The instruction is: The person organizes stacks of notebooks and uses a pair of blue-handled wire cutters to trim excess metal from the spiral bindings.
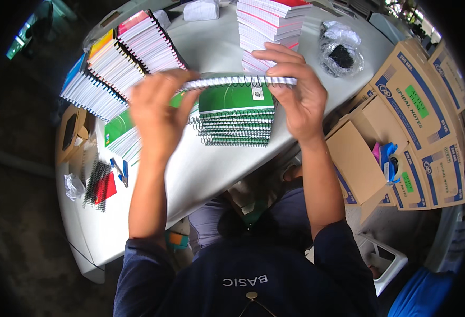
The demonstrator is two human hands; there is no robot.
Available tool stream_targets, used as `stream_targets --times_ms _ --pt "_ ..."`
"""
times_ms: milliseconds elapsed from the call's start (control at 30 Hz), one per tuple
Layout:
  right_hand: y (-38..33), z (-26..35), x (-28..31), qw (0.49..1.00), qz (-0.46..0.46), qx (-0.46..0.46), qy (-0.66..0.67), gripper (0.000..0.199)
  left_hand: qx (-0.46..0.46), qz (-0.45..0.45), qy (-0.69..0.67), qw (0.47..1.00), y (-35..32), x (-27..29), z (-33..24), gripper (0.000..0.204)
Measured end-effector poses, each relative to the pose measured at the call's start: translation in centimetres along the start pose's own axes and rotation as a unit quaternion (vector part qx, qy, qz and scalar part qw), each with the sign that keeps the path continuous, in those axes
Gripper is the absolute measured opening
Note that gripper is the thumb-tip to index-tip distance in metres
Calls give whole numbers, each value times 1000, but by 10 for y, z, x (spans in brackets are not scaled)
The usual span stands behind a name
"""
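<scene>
Edge-on above the table I hold a spiral notebook (219,83), its white page edges and a dark wire coil facing me. My left hand (158,103), slightly blurred, is closed on its left end. At the other end, my right hand (300,95) grips it between thumb and fingers, with the upper fingers spread. Just below lies a stack of green-covered spiral notebooks (235,127), coils toward me. Partly behind my left forearm is a green-covered stack of pages (117,129).
Bound notebooks (118,58) stand in stacks at the far left; loose pages (271,29) are piled at the back. Black coils (96,182), blue-handled pliers (120,171) and a red card (106,187) lie at left. Cardboard boxes (407,100) flank the table's right side; crumpled plastic (343,50) sits back right.
</scene>
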State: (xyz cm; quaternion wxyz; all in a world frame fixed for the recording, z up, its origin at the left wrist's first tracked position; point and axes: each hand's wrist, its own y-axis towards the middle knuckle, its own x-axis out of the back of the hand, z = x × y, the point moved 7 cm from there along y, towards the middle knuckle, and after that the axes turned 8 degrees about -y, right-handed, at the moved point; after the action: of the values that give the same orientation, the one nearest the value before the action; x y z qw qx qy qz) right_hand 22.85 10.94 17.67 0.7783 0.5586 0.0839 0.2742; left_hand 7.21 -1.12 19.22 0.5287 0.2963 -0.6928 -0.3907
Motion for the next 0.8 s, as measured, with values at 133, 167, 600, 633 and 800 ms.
stream_targets --times_ms 133,167,600,633,800 --pt "-68 -55 13 971 142 -190 15 35 47 42 17 998 -61 -41 5 45" --pt "-79 -55 11 973 102 -194 66 49 72 -14 -11 997 -70 -33 6 49" --pt "-99 -44 -32 921 -175 -255 -236 38 340 -356 -351 796 -103 -83 53 19" --pt "-98 -41 -31 916 -184 -227 -275 36 330 -365 -353 796 -102 -84 54 23" --pt "-100 -32 -32 913 -207 -201 -289 37 368 -286 -278 840 -95 -79 60 40"
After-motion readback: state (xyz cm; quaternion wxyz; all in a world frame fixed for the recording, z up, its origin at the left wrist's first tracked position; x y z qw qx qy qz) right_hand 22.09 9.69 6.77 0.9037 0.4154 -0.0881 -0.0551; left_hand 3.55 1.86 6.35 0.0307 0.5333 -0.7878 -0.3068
